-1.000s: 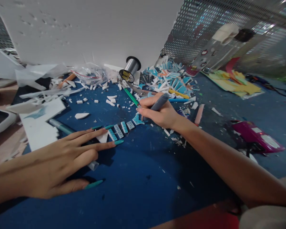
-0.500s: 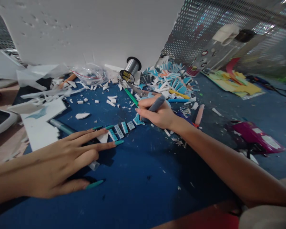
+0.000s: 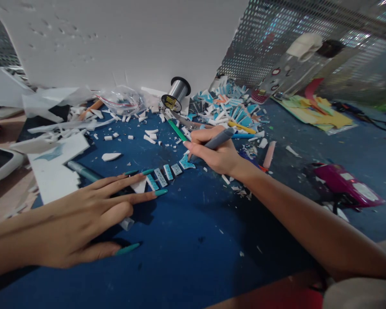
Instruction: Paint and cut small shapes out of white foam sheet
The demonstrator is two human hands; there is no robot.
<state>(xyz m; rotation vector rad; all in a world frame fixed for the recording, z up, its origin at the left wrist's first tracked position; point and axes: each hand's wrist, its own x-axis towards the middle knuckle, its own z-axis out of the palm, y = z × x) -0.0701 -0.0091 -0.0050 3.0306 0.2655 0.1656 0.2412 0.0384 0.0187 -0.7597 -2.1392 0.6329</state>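
My left hand (image 3: 96,214) lies with its fingers spread on the blue tabletop. Two fingertips rest at the near end of a row of small blue-and-white patterned pieces (image 3: 161,177), beside a white triangular piece (image 3: 139,185). Under this hand runs a teal tube-like pen (image 3: 83,170), its clear end poking out near the thumb. Pinched in my right hand (image 3: 214,150) is a thick grey pen (image 3: 221,138), slanting down to the left. Its tip is at a blue fishtail-shaped piece (image 3: 186,162) at the row's far end; whether it touches, I cannot tell.
Behind the hands are a wire spool (image 3: 176,93), a green stick (image 3: 177,130) and a heap of patterned scraps (image 3: 231,107). White foam sheets (image 3: 62,169) lie left. A purple device (image 3: 349,184), yellow papers (image 3: 315,112) and a clear bottle (image 3: 286,73) stand or lie right.
The grey pen has tipped lower toward the right, and my right hand has shifted slightly. My left hand and the row of pieces stay put.
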